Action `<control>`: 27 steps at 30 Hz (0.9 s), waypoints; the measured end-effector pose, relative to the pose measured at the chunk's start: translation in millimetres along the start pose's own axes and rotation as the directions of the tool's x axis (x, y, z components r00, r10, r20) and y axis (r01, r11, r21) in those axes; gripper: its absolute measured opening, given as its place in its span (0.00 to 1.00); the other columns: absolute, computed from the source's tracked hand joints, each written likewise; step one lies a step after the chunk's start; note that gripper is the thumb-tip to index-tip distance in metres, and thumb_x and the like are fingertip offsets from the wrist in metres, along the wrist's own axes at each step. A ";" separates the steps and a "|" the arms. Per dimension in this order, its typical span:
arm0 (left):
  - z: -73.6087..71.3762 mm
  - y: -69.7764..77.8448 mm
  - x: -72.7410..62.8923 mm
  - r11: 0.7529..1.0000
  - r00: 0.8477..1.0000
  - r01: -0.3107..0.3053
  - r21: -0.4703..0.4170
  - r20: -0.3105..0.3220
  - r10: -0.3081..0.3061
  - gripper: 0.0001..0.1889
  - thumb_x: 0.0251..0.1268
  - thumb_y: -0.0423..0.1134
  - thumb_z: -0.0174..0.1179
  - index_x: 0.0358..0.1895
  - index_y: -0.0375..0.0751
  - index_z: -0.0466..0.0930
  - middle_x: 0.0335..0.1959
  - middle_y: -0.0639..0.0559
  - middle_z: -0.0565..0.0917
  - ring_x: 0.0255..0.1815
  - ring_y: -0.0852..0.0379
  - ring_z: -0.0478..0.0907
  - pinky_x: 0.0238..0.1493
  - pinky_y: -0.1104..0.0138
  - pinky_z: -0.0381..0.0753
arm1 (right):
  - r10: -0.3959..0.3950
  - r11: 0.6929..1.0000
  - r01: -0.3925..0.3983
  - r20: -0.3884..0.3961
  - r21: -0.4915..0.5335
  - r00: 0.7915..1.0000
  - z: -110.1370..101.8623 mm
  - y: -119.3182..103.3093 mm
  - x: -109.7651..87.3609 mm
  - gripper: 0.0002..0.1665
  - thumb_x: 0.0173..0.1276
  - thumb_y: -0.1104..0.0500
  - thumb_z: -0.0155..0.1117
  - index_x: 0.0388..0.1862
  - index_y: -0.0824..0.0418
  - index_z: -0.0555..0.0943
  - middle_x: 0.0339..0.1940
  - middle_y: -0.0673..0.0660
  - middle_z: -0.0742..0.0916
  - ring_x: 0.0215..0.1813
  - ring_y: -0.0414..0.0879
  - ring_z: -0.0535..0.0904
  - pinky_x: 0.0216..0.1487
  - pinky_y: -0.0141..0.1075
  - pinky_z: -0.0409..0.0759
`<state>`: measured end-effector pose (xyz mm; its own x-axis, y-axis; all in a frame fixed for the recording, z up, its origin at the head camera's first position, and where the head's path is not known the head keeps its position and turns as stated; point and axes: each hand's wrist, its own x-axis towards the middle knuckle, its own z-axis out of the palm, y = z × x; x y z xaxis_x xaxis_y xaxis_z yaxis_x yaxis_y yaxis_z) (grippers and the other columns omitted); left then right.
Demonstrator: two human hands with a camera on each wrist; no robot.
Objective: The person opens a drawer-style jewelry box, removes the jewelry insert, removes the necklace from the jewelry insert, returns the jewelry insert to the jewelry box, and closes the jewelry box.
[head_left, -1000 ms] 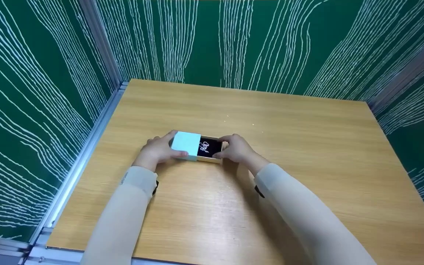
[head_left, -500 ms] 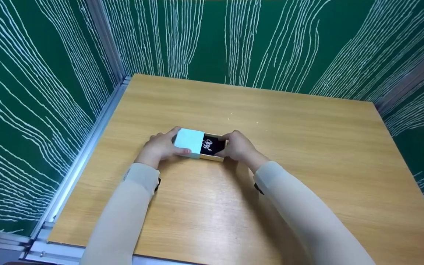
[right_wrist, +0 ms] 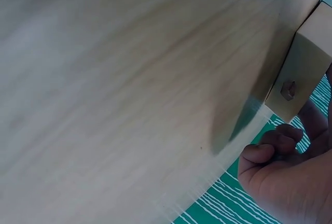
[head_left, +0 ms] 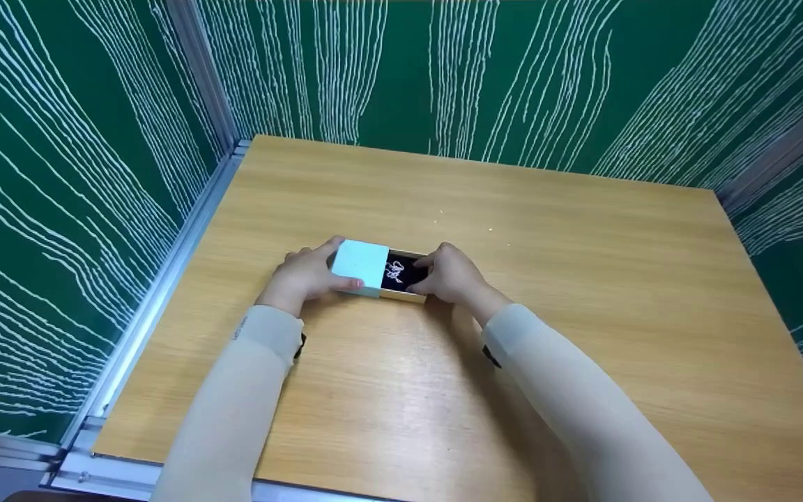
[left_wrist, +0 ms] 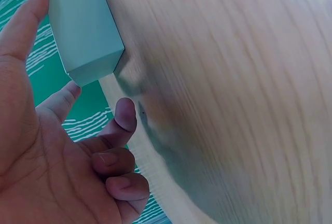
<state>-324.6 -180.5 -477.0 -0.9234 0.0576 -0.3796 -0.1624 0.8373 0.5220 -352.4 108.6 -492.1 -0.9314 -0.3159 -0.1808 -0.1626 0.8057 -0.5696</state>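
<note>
On the table sits a small jewellery box whose light blue sleeve covers its left half. The drawer sticks out to the right, lined in black, with a thin silvery chain lying in it. My left hand grips the sleeve between thumb and a finger on opposite sides; its other fingers curl loosely below, seen in the left wrist view. With thumb and finger, my right hand pinches the drawer's outer end. A small pull tab shows on that end face in the right wrist view.
The wooden table carries a few tiny pale specks beyond the box. Green panels with white wavy lines stand at the back and both sides. A metal rail runs along the table's left edge.
The head view has shifted slightly, so the table, box and hands appear a little higher and farther right. Both hands keep their hold, and the drawer sticks out about as far as before.
</note>
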 end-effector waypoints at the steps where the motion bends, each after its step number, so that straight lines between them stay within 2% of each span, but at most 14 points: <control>1: -0.1 0.2 0.0 1.000 1.000 0.000 -0.001 0.000 0.000 0.59 0.65 0.72 0.76 0.94 0.71 0.50 0.92 0.32 0.59 0.91 0.24 0.53 0.87 0.30 0.63 | 0.001 1.000 -0.001 -0.001 -0.006 1.000 0.5 0.0 0.0 0.33 0.65 0.51 0.89 0.68 0.60 0.91 0.57 0.63 0.90 0.49 0.50 0.79 0.60 0.45 0.81; 4: -0.2 0.2 0.1 1.000 1.000 0.007 -0.009 0.005 -0.007 0.59 0.65 0.72 0.77 0.94 0.72 0.50 0.93 0.32 0.58 0.92 0.24 0.52 0.87 0.30 0.62 | 0.000 1.000 0.000 0.000 -0.013 1.000 1.6 0.2 0.1 0.32 0.66 0.51 0.88 0.67 0.59 0.91 0.65 0.67 0.86 0.54 0.54 0.78 0.67 0.48 0.81; 13: 1.2 1.6 -0.4 0.999 1.000 0.031 -0.019 0.006 -0.031 0.59 0.65 0.72 0.77 0.94 0.74 0.50 0.93 0.34 0.58 0.90 0.27 0.55 0.88 0.30 0.61 | -0.001 1.000 0.001 -0.002 -0.017 1.000 5.5 2.1 2.7 0.31 0.67 0.50 0.86 0.67 0.58 0.92 0.63 0.66 0.83 0.53 0.54 0.76 0.71 0.52 0.82; 21: 2.5 1.4 -1.1 1.000 1.000 0.030 -0.009 -0.007 -0.030 0.59 0.65 0.72 0.77 0.94 0.74 0.51 0.92 0.34 0.60 0.88 0.28 0.58 0.88 0.31 0.62 | -0.002 1.000 0.002 -0.004 0.031 1.000 3.4 2.0 2.3 0.30 0.68 0.52 0.85 0.67 0.59 0.92 0.58 0.62 0.82 0.52 0.52 0.74 0.68 0.50 0.80; 27: 0.6 0.7 -1.0 1.000 1.000 0.008 -0.002 -0.006 -0.008 0.59 0.65 0.72 0.77 0.94 0.72 0.51 0.90 0.33 0.62 0.86 0.28 0.60 0.86 0.32 0.65 | -0.015 0.998 0.016 -0.022 0.059 1.000 1.0 1.3 2.0 0.33 0.66 0.53 0.86 0.68 0.62 0.90 0.55 0.60 0.80 0.53 0.54 0.76 0.64 0.49 0.81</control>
<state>-323.6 -179.6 -476.7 -0.9239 0.0477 -0.3796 -0.1705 0.8367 0.5204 -354.1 108.4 -494.0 -0.9357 -0.3171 -0.1546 -0.1583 0.7691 -0.6192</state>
